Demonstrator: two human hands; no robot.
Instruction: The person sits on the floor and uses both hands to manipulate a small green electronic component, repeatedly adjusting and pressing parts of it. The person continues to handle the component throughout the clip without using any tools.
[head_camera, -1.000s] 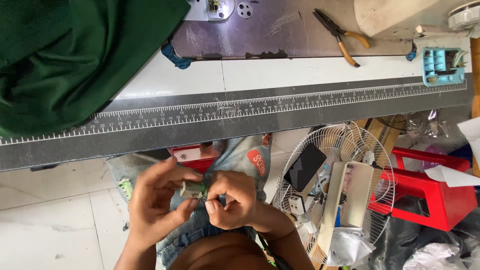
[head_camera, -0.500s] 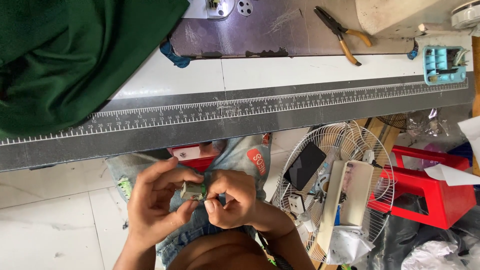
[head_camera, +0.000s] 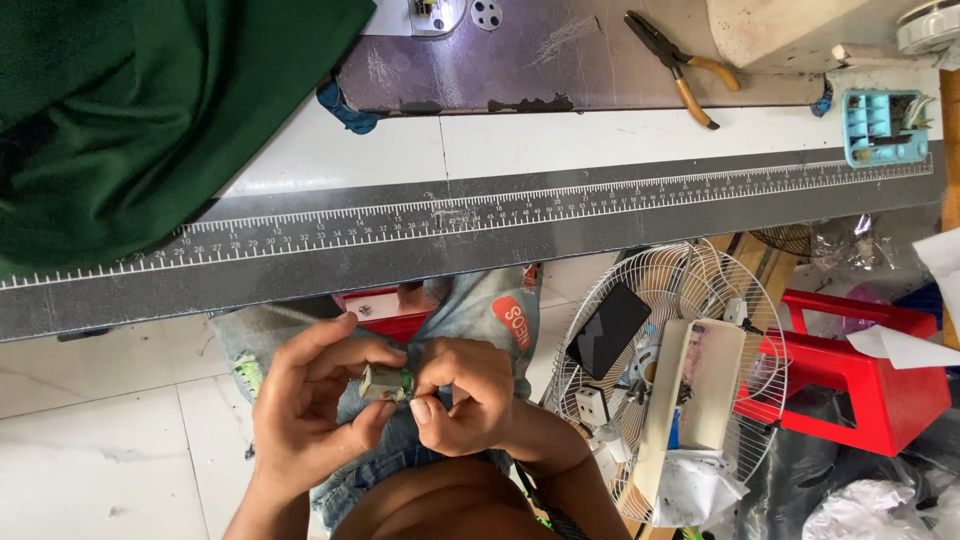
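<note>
Below the edge of the surface (head_camera: 600, 130), over my lap, is where the work sits right now. Up top, the big green cloth (head_camera: 150, 120) lies heaped on the left, the long grey ruler strip (head_camera: 500, 225) runs along the front edge, and the pliers (head_camera: 680, 65) rest on the metal plate. To my right a white fan (head_camera: 680, 370) lies on the floor beside a red stool (head_camera: 860, 370).

Down here, my left hand (head_camera: 305, 410) pinches the small whitish block with a green end (head_camera: 385, 383), thumb under and fingers over it. My right hand (head_camera: 465, 395) is curled, its fingertips closed on that green end. Both have a firm, nearly closed grip on the one piece.

Its long axis runs left to right, green end toward my right hand. I judge this mid-way: the piece is in hand and being fiddled with, but nothing looks finished, and what exactly my fingertips are doing is too small to tell.
</note>
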